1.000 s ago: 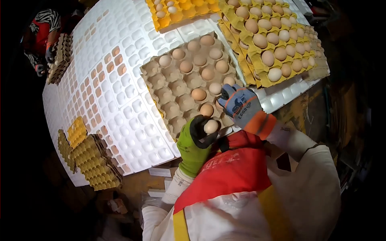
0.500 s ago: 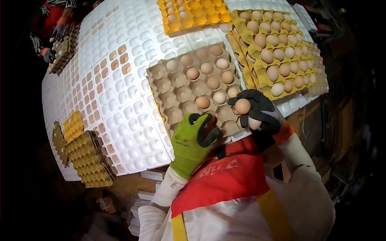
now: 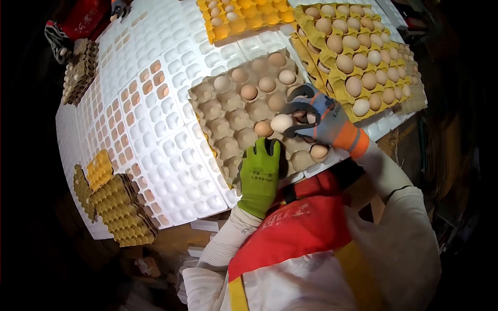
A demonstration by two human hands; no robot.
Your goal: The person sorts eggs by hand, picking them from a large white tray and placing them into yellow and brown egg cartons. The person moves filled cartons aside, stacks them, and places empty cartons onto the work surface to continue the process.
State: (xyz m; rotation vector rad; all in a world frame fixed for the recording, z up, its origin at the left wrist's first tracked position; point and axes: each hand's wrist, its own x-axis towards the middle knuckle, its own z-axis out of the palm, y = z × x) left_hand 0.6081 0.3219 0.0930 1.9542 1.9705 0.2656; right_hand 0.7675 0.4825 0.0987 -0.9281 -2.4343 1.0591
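A grey-brown pulp egg tray [image 3: 210,111], partly filled with brown and pale eggs, lies before me. My right hand [image 3: 322,118], in a grey and orange glove, reaches over its right side. Its fingers curl around a pale egg [image 3: 281,123]; more eggs show partly behind them. My left hand [image 3: 261,173], in a green glove, is over the tray's near edge with its fingers bent down close together. Whatever lies under them is hidden. A brown egg [image 3: 263,128] sits just beyond its fingertips. Another egg [image 3: 319,151] rests at the near right corner.
Yellow trays full of eggs [image 3: 363,65] are stacked at right. A brighter yellow tray [image 3: 249,26] lies beyond. White moulded trays [image 3: 179,166] cover the table, several cups holding eggs. Stacked pulp trays [image 3: 122,207] stand at left. Another person's gloved hand [image 3: 120,8] is at the far edge.
My right hand has moved left and away from me, turning its back upward. An egg now shows at the near right corner. My left hand has turned, its fingers closer together. The other person's hands moved.
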